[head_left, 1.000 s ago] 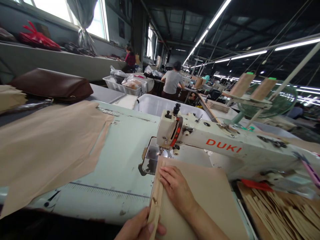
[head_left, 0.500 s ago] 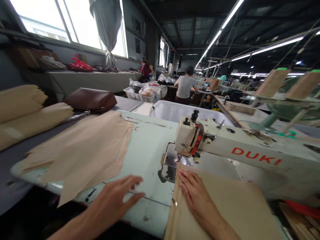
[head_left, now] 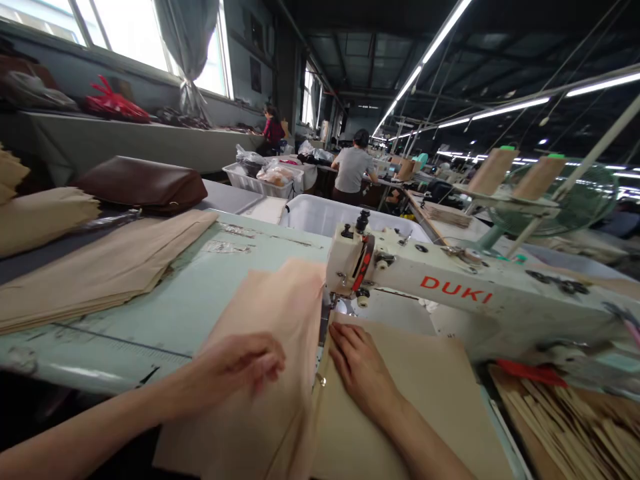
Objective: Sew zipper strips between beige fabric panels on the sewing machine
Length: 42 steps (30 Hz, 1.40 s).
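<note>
**Left hand** (head_left: 239, 365): lies on top of the pale pink fabric piece (head_left: 280, 313), fingers curled loosely downward. They are blurred, so whether they pinch the cloth cannot be told.

**Right hand** (head_left: 361, 367): spread flat, palm down, on the tan panel (head_left: 425, 393). It grips nothing, and the fingertips sit near the panel's left edge.

**Pale pink fabric piece**: lies on the bench (head_left: 200, 293), left of the tan panel. Its far end reaches the head of the sewing machine (head_left: 450, 293).

**Tan panel**: lies flat under the machine arm, with its far edge close to the needle area.

**Zip strip** (head_left: 314, 413): runs along the seam line between the two pieces. A small metal pull (head_left: 320, 381) shows just left of the right hand.

**Sewing machine**: pale green, marked DUKI in red, with two thread cones (head_left: 493, 170) on a stand behind it.

**Stack of tan pieces** (head_left: 100, 267): far left on the bench, well apart from the hands.

**Brown bag** (head_left: 140, 183): beyond the stack.

**White bin** (head_left: 320, 213): behind the machine head.

**Cut strips** (head_left: 575, 420): heaped at lower right.

**Co-worker in a grey shirt** (head_left: 350, 167): seated at a far bench, back turned.
</note>
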Available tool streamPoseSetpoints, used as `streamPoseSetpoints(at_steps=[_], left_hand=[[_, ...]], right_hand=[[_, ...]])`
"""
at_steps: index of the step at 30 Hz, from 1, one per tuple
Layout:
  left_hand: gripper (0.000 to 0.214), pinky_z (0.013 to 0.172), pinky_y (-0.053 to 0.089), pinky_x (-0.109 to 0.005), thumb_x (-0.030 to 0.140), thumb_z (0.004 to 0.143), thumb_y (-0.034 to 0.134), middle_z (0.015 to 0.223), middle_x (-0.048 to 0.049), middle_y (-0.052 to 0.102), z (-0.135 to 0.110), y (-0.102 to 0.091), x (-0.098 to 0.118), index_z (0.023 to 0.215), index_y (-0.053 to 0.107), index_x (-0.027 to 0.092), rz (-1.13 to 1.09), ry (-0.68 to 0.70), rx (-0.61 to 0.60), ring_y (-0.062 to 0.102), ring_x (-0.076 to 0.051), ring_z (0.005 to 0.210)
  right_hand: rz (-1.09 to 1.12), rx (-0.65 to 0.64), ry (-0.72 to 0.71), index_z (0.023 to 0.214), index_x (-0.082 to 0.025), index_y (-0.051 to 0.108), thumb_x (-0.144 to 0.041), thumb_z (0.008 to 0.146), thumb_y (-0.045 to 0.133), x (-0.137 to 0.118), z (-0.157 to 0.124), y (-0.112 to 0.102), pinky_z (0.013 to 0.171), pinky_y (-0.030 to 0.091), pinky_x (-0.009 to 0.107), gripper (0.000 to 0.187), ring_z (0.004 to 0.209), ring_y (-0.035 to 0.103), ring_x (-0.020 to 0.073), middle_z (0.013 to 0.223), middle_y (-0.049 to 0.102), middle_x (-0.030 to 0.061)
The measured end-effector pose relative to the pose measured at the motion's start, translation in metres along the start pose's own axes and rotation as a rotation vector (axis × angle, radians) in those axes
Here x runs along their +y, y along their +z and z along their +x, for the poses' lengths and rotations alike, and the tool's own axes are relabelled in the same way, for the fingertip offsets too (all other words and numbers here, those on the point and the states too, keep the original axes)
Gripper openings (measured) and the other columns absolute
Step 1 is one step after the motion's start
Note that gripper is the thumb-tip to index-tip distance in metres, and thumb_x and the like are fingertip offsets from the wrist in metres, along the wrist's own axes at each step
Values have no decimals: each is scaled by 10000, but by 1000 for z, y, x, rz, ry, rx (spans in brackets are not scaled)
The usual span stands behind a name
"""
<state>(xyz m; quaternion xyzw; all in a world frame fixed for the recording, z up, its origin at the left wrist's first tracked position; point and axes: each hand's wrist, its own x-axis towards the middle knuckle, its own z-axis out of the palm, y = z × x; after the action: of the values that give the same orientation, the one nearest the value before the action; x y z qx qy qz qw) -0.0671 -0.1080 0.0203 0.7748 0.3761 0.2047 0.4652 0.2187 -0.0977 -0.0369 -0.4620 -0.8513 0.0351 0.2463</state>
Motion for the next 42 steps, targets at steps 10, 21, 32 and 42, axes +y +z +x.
streamPoseSetpoints(at_steps=[10,21,32,42], left_hand=[[418,1168,356,-449,372,961,441,1492,-144,457,121,8,-49,1314,527,166,474,133,329,437,-305,1389],[192,993,510,-438,348,939,541,1095,-94,655,81,28,-31,953,656,194,559,165,348,624,-278,1080],[553,1201,320,-408,296,1059,378,1664,-68,151,56,56,-47,1587,228,234,606,292,217,227,-248,1509],[458,1213,310,-401,366,1073,330,1549,-39,439,84,39,-22,1506,422,246,515,197,3,388,-216,1441]], right_hand=[[-2,-27,-8,1397,-112,546,-219,966,538,-1,-2,-5,1124,434,453,444,1277,487,270,1390,567,112],[-8,-41,3,1428,-103,515,-240,980,518,-2,-6,-4,1166,395,440,468,1323,444,260,1440,529,94],[13,-32,-50,1365,-140,577,-130,939,508,-3,-6,-7,1160,393,409,432,1302,456,242,1350,575,110],[-7,-53,-35,1370,-99,556,-136,936,512,-2,-7,-1,1190,356,441,438,1309,453,252,1339,573,147]])
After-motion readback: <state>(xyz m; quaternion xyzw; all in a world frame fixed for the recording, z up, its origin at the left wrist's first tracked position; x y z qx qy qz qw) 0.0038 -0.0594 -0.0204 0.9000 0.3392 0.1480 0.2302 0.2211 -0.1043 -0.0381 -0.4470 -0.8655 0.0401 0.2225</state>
